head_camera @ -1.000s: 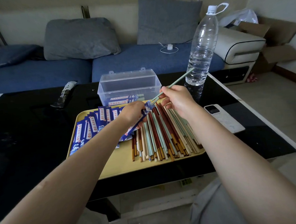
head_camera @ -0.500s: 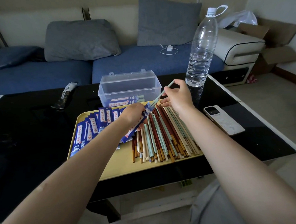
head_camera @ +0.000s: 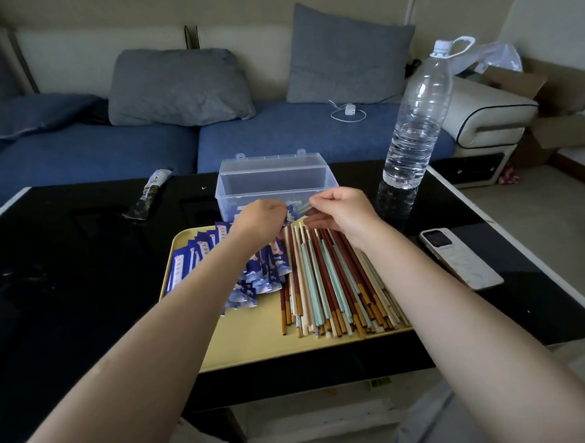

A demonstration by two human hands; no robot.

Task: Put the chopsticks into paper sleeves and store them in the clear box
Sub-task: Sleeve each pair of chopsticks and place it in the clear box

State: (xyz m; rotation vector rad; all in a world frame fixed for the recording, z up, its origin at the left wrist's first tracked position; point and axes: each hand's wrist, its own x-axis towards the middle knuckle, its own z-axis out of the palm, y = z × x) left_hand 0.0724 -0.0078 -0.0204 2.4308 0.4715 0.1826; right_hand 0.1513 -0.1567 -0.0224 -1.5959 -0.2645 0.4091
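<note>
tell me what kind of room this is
Most likely a home living room: a blue sofa with grey cushions sits behind a low black coffee table, and a phone charger lies on the seat.

Your tray (head_camera: 253,342) is pale yellow on a glossy black surface (head_camera: 67,284). The sleeves (head_camera: 198,256) are dark blue with white cloud patterns and a white label strip, and the chopsticks (head_camera: 332,287) mix reddish brown, mint green and cream, some tipped orange. The box (head_camera: 272,180) is clear.
</note>
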